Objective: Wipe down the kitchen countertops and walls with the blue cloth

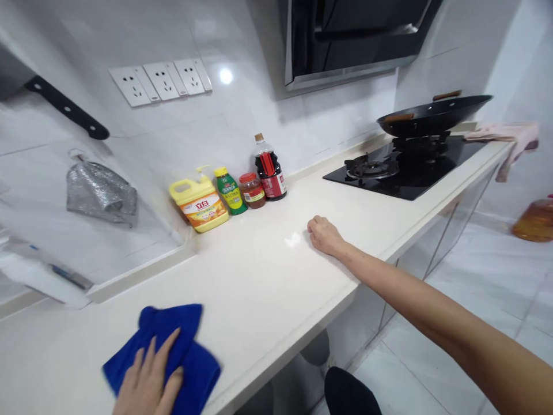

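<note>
Head view: the left hand (147,386) lies on a blue microfiber cloth (190,369), fingers spread flat, near the front edge of the white countertop (259,288). The right hand (325,235), fingers loosely curled and holding nothing, rests on the countertop, well apart from the cloth.

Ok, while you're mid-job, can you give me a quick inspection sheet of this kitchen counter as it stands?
Surface: cream stone countertop, bare around both hands.
Job's things: blue cloth near the counter's front edge.
Clutter: yellow dish-soap bottle, green bottle, red-capped jar and dark sauce bottle, grouped by the wall.
Grippers: left hand spread on the cloth; right hand curled, resting on the counter.
Cables: nothing seen.
Surroundings: gas hob with black wok, pink cloth, wall sockets, silver mesh scrubber.
</note>
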Tool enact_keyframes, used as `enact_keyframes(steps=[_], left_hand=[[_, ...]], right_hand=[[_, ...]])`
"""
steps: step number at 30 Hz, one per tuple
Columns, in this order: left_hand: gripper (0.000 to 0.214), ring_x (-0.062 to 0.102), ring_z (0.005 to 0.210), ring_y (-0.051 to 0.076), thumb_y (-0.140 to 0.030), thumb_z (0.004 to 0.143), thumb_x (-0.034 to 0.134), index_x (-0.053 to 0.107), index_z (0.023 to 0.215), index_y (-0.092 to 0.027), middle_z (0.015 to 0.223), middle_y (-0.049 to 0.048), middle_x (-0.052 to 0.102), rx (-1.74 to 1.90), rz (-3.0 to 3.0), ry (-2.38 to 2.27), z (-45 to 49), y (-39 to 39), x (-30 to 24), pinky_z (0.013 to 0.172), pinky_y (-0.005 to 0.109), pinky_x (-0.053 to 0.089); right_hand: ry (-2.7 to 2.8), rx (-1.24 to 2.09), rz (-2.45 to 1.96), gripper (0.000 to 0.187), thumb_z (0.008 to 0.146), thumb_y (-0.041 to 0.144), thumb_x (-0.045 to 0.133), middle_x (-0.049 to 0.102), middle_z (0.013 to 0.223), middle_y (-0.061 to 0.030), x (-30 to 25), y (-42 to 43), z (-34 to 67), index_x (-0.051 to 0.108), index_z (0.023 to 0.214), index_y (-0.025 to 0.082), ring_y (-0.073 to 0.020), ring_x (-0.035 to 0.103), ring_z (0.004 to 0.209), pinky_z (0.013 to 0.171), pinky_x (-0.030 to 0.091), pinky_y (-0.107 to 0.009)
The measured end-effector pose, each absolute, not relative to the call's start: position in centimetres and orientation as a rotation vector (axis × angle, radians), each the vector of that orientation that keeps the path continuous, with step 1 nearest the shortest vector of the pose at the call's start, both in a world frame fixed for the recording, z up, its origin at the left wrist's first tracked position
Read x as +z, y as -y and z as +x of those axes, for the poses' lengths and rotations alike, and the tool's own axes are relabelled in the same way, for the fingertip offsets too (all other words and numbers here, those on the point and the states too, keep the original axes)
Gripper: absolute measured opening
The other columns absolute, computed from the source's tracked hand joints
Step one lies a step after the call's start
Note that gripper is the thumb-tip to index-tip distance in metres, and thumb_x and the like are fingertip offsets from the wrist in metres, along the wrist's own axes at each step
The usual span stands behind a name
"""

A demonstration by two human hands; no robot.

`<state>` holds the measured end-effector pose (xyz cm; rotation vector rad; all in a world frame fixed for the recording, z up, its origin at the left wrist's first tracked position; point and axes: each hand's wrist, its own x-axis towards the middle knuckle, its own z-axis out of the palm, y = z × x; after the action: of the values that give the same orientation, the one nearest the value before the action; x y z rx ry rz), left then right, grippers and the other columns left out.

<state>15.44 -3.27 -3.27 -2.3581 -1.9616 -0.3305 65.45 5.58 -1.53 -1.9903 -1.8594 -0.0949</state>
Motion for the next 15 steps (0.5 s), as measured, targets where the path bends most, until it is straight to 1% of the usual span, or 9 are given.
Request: enact_keyframes(steps=[1,2,4,6,8,11,15], left_hand=[[0.09,0.014,0.159,0.036,-0.067,0.092,0.005,0.039,0.157,-0.014,0.166,0.0177,0.032,-0.246,-2.373,2.04,18.5,3.0,-2.7,0.131,0.058,0.019],[0.093,0.01,0.159,0.036,-0.066,0.09,0.002,0.036,0.158,-0.013,0.169,0.0183,0.024,-0.18,-2.394,2.054,21.6,2.7,-2.0,0.132,0.056,0.016],[0.085,0.002,0.16,0.033,-0.058,0.092,0.002,0.026,0.162,-0.015,0.173,0.0159,0.013,0.001,-2.484,1.983,27.2,2.4,-0.7,0.133,0.053,0.011],[0.076,-0.001,0.159,0.032,-0.047,0.095,0.006,0.022,0.163,-0.016,0.173,0.0149,0.011,0.145,-2.548,1.868,31.8,2.2,0.2,0.133,0.052,0.009],[0.07,-0.004,0.159,0.031,-0.042,0.097,0.013,0.019,0.163,-0.02,0.174,0.0135,0.008,0.205,-2.61,1.749,35.5,2.1,0.6,0.133,0.051,0.008],[0.066,-0.005,0.159,0.031,-0.038,0.1,0.024,0.017,0.164,-0.024,0.174,0.0135,0.006,0.209,-2.687,1.646,39.8,1.9,0.6,0.133,0.051,0.007],[0.064,-0.002,0.159,0.033,-0.036,0.101,0.033,0.022,0.163,-0.026,0.173,0.0165,0.01,0.112,-2.782,1.608,44.4,1.1,0.6,0.133,0.052,0.008]], right_hand=[[1.858,-0.09,-1.984,0.027,0.091,0.007,0.05,0.063,0.122,-0.0182,-1.5,-5.6,65.4,0.065,0.113,0.011,-0.0289,0.056,0.111,0.091,0.045,-0.035],[1.854,-0.085,-1.973,0.027,0.09,0.006,0.05,0.063,0.121,-0.0186,-1.4,-5.6,65.4,0.065,0.113,0.01,-0.0292,0.056,0.11,0.091,0.045,-0.036],[1.846,-0.077,-1.952,0.027,0.09,0.006,0.051,0.062,0.12,-0.0191,-1.5,-5.7,65.4,0.065,0.113,0.01,-0.0296,0.056,0.11,0.091,0.045,-0.036],[1.838,-0.07,-1.945,0.028,0.089,0.005,0.051,0.062,0.12,-0.0188,-1.6,-5.9,65.5,0.065,0.112,0.01,-0.0294,0.055,0.109,0.091,0.045,-0.036],[1.832,-0.063,-1.945,0.028,0.089,0.005,0.051,0.062,0.121,-0.0178,-1.7,-6.1,65.6,0.065,0.112,0.011,-0.0285,0.055,0.11,0.092,0.045,-0.036],[1.82,-0.041,-1.943,0.028,0.089,0.005,0.051,0.061,0.123,-0.0163,-1.7,-6.4,65.8,0.066,0.113,0.012,-0.0273,0.055,0.111,0.095,0.045,-0.035],[1.792,0.002,-1.944,0.029,0.091,0.005,0.049,0.061,0.123,-0.0169,-1.8,-6.9,66.0,0.067,0.113,0.011,-0.0276,0.055,0.112,0.097,0.044,-0.035]])
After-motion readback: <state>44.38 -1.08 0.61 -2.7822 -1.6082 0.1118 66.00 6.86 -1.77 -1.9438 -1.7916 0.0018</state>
